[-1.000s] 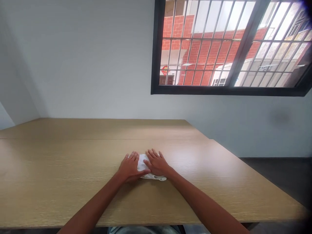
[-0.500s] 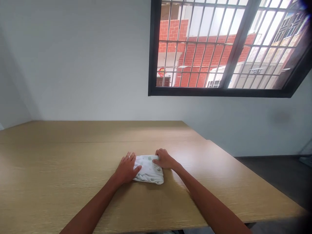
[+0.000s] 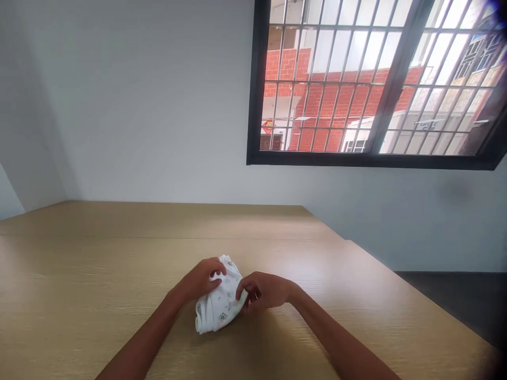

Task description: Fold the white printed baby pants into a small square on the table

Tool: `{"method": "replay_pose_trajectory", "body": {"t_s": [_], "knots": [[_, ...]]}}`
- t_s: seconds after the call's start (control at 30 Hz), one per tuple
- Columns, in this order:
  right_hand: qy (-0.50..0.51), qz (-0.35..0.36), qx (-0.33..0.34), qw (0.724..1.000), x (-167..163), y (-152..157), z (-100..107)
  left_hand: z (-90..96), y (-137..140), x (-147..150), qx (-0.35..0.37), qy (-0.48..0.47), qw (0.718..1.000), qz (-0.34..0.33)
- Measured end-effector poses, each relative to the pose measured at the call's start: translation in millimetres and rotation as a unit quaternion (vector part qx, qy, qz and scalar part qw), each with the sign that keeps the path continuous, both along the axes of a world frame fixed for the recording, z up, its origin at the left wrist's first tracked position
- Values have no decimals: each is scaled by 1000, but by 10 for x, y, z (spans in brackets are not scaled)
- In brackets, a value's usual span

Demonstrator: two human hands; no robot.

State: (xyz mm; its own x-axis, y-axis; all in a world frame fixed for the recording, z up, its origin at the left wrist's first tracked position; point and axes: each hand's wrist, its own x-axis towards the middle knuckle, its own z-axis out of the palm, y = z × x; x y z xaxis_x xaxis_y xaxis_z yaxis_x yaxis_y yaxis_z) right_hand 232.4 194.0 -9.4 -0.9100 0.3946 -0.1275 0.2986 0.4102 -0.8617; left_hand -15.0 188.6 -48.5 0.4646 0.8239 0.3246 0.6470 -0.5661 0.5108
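Observation:
A folded white cloth (image 3: 224, 303) with small printed figures is held tilted at the front middle of the wooden table. It looks like a garment, though its exact kind is hidden by the folds. My left hand (image 3: 204, 277) is on its upper left side, fingers and thumb curled together on the fabric. On the right edge, my right hand (image 3: 267, 291) grips the cloth with bent fingers, the thumb lower down and partly hidden. The layered, folded end of the cloth points down and to the left.
The light wooden table (image 3: 119, 295) spreads wide to the left and back, with a seam across it. Its right edge runs diagonally toward the dark floor (image 3: 443, 295). Behind stand a pale wall (image 3: 158, 105) and a barred window (image 3: 336, 89).
The cloth has gone from lying flat to tilted and turned, its folded end now lower left. My right hand has shifted down along its edge, and my left hand's spread fingers have curled in.

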Motion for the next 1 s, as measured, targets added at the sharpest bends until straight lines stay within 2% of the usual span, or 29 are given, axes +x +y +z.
{"method": "replay_pose_trajectory", "body": {"t_s": [0.07, 0.13, 0.2, 0.27, 0.4, 0.5, 0.57, 0.7, 0.77, 0.83, 0.9, 1.0], "knots": [[32, -66, 121, 990, -56, -51, -28, 13, -58, 42, -62, -13, 996, -61], [69, -126, 231, 962, -88, -74, -43, 56, -93, 74, -115, -23, 990, -84], [120, -161, 298, 933, -96, -62, -52, 129, -117, 84, -175, -62, 978, -94], [173, -185, 306, 918, -92, -16, -73, 203, -140, 74, -249, -130, 952, -119], [196, -265, 238, 914, -88, 125, -198, 209, -152, 46, -361, -254, 874, -205], [156, -337, 243, 896, -106, 208, -335, 85, -104, 61, -391, -326, 836, -205], [110, -369, 259, 886, -127, 241, -418, -11, -57, 93, -396, -346, 832, -177], [19, -405, 270, 873, -180, 269, -507, -151, 24, 170, -309, -341, 886, -65], [-14, -416, 281, 865, -202, 265, -512, -167, 41, 198, -235, -288, 928, 0], [-49, -422, 298, 855, -218, 243, -501, -141, 31, 221, -129, -196, 969, 75], [-81, -422, 328, 841, -228, 202, -482, -85, -7, 255, -3, -114, 985, 129], [-95, -403, 425, 805, -240, 126, -442, -20, -98, 374, 122, -39, 984, 125]]}}
